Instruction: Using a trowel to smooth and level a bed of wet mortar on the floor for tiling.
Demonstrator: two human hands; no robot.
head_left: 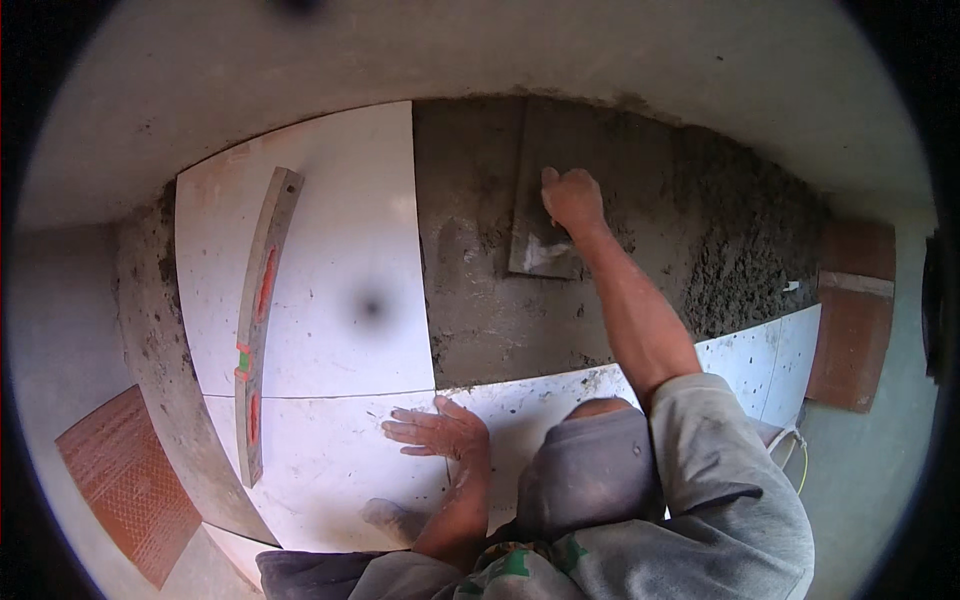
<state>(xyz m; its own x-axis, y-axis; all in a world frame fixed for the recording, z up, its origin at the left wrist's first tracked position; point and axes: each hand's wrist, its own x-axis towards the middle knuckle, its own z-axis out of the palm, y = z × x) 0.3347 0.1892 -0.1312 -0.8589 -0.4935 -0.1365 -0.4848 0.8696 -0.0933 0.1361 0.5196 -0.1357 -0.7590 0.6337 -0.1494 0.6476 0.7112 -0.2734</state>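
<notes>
My left hand (440,430) rests on the white floor tiles (330,440), fingers spread, near the edge of the wet mortar. My right arm reaches forward over the mortar bed (465,300). There my right hand (575,200) is closed in a fist above a flat, dark rectangular plastering float (545,258), whose near corner shines. The fist hides the float's handle, and its far outline blends into the grey mortar. A long spirit level (256,350) with red and green parts lies on the tiles to the left.
Rougher, lumpy mortar (750,240) covers the right side, with a small white piece (792,287) at its edge. Brown tiles (855,340) stand at the right, and another brown tile (130,490) is at lower left. A plastered wall (500,50) bounds the far side.
</notes>
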